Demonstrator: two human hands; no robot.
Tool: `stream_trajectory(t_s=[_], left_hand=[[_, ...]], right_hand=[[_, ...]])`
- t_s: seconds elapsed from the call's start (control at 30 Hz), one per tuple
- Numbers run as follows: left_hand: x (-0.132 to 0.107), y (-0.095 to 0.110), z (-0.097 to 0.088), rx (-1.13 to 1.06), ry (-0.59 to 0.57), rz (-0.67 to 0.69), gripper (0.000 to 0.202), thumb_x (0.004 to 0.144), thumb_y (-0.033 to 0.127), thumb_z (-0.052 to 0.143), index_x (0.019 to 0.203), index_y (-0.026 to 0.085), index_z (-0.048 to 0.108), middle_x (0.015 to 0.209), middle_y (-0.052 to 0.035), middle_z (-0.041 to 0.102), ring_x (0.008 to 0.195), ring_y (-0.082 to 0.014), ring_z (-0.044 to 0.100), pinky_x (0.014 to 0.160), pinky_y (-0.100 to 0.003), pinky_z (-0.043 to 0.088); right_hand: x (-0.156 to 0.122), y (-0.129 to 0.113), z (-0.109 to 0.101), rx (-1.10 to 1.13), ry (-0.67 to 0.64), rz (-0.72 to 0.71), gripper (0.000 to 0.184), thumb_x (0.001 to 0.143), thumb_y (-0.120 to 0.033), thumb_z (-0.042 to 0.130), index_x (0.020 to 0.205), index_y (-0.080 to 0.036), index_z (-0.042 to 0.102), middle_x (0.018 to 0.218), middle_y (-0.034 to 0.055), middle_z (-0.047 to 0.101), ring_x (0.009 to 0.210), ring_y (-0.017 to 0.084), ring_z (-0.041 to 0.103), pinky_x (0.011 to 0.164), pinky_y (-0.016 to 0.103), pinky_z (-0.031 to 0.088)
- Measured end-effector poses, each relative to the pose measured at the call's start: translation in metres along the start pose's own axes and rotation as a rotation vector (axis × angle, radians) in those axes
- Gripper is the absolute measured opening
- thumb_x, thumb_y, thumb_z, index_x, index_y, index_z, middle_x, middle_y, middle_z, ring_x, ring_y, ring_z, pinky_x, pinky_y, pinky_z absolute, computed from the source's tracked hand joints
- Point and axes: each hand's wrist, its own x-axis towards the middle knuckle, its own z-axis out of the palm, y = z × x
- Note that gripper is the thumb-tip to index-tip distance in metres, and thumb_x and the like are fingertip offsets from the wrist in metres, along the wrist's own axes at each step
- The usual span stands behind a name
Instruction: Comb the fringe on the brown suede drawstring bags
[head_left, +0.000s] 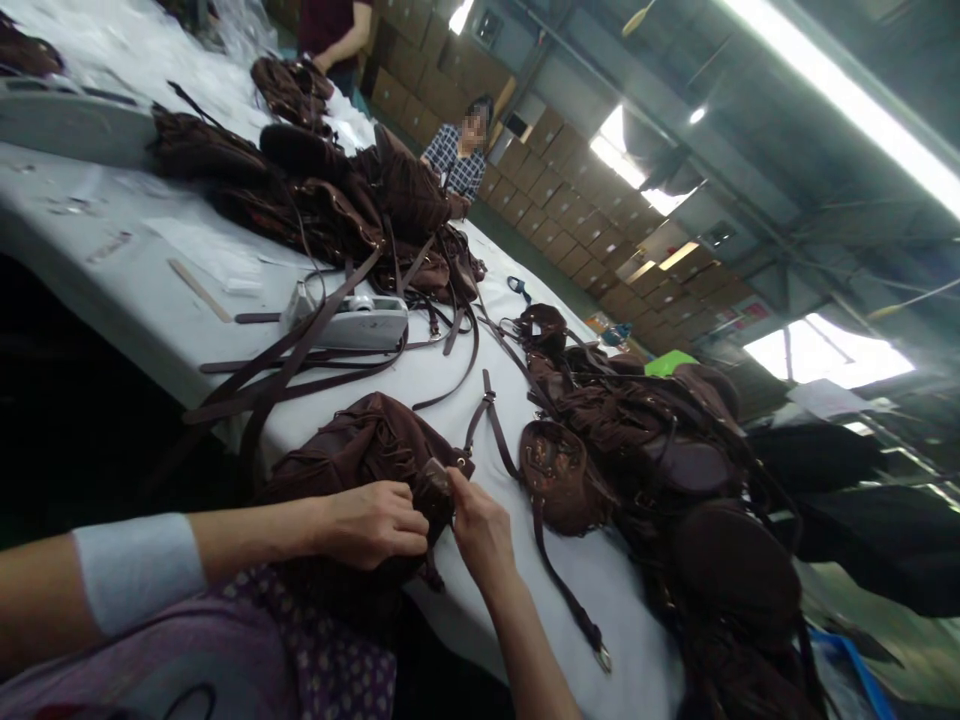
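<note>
A dark brown bag (pixel 352 440) with gathered fabric lies at the table's near edge, close to my body. My left hand (pixel 375 525) is closed over its front side, fingers curled against the fabric. With thumb and fingers pinched together, my right hand (pixel 480 520) grips a small brown flap (pixel 435 480) on the bag's right side. Beyond the flap a thin strap (pixel 491 420) with a buckle runs from the bag across the white table. The undersides of both hands' fingers are hidden.
Brown bags (pixel 600 430) are heaped on the right, more bags (pixel 337 200) at the back left. A tape dispenser (pixel 367 322) stands among loose straps on the white table (pixel 247 250). One person (pixel 457 160) sits across; another stands farther back. Stacked cartons (pixel 570 200) line the wall.
</note>
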Motion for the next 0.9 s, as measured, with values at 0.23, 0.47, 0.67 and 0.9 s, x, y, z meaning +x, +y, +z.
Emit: stream_trajectory(t_s=[0.23, 0.47, 0.67, 0.9], left_hand=[[0.028, -0.052, -0.004, 0.099, 0.029, -0.442, 0.036, 0.094, 0.034, 0.038, 0.122, 0.019, 0.054, 0.125, -0.0135, 0.058, 0.117, -0.0298, 0.050, 0.099, -0.052, 0.034], [0.020, -0.070, 0.034, 0.178, -0.129, -0.510, 0.048, 0.090, 0.048, 0.042, 0.128, 0.020, 0.050, 0.133, -0.0155, 0.051, 0.126, -0.0368, 0.038, 0.104, -0.063, 0.016], [0.021, -0.069, 0.032, 0.172, -0.140, -0.518, 0.047, 0.091, 0.047, 0.039, 0.129, 0.021, 0.048, 0.133, -0.0150, 0.051, 0.127, -0.0361, 0.037, 0.106, -0.060, 0.015], [0.024, -0.071, 0.030, 0.034, -0.057, -0.511, 0.043, 0.089, 0.040, 0.046, 0.125, 0.017, 0.054, 0.129, -0.0194, 0.053, 0.126, -0.0399, 0.038, 0.103, -0.066, 0.014]], right_hand=[[-0.019, -0.002, 0.016, 0.015, -0.181, -0.176, 0.052, 0.080, -0.010, 0.047, 0.129, -0.026, 0.056, 0.083, 0.0036, 0.071, 0.075, 0.016, 0.065, 0.064, 0.021, 0.046], [-0.065, -0.022, 0.003, 0.538, -0.235, -0.119, 0.032, 0.092, -0.023, 0.042, 0.110, -0.023, 0.068, 0.084, 0.0030, 0.073, 0.072, 0.015, 0.067, 0.063, 0.021, 0.047], [-0.102, -0.044, 0.003, 0.559, -0.106, -0.289, 0.034, 0.089, -0.022, 0.042, 0.112, -0.015, 0.066, 0.064, 0.0042, 0.067, 0.052, 0.014, 0.060, 0.051, 0.022, 0.042], [-0.113, -0.054, 0.012, 0.761, -0.145, -0.132, 0.031, 0.091, -0.028, 0.046, 0.111, -0.022, 0.068, 0.067, 0.0012, 0.068, 0.057, 0.013, 0.063, 0.057, 0.018, 0.047]])
